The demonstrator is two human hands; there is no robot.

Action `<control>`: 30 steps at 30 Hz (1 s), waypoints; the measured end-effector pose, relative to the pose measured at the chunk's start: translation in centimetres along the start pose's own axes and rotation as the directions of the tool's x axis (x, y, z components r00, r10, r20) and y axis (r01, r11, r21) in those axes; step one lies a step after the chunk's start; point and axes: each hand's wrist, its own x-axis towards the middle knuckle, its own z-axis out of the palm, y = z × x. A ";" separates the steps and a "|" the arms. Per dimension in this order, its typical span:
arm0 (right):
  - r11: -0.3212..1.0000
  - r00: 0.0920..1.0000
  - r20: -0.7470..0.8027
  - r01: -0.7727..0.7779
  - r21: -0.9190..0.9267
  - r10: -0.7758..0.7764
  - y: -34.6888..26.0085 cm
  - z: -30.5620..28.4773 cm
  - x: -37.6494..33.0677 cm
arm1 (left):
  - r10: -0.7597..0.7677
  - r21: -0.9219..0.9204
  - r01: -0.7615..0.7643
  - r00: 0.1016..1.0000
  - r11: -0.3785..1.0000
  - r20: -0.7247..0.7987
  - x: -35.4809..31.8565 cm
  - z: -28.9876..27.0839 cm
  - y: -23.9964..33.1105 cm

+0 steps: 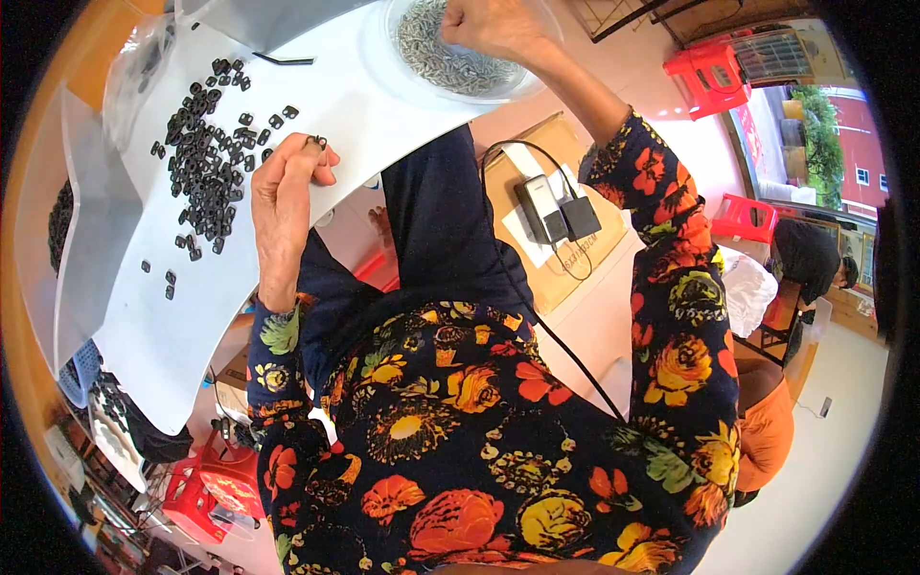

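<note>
My left hand (286, 196) is closed near the table's front edge, pinching a small dark piece (314, 143) between thumb and forefinger. To its left, a loose heap of small black plastic pieces with holes (203, 177) spreads over the white tabletop (340, 91). At the far right of the table, a round clear tub (388, 43) holds many small silvery metal pieces (446, 59) that look like screws. My right hand (498, 27) is over this tub with its fingers curled together. Whatever those fingers may hold is hidden.
A thin black strip (283, 59) lies beyond the heap. Clear plastic sheeting (91, 230) lines the table's left side. Beside my legs, a cardboard box (575, 264) carries a power bank with a cable (544, 211). Red stools (707, 79) and another person (767, 431) are to the right.
</note>
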 end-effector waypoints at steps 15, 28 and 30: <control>0.964 0.993 -0.051 0.113 0.241 -0.104 -3.4 -2.9 -1.3 | -0.024 -0.045 0.023 1.000 0.999 -0.004 0.2 -0.1 -0.5; 0.330 0.942 0.250 -0.168 0.929 -0.223 -8.8 6.2 -4.3 | 0.002 -0.284 0.019 0.997 0.959 0.075 0.5 -1.3 -1.2; 0.264 0.940 0.187 -0.111 0.958 -0.285 -8.9 6.3 -4.0 | -0.005 -0.238 0.024 0.997 0.971 0.082 0.4 -1.5 -1.4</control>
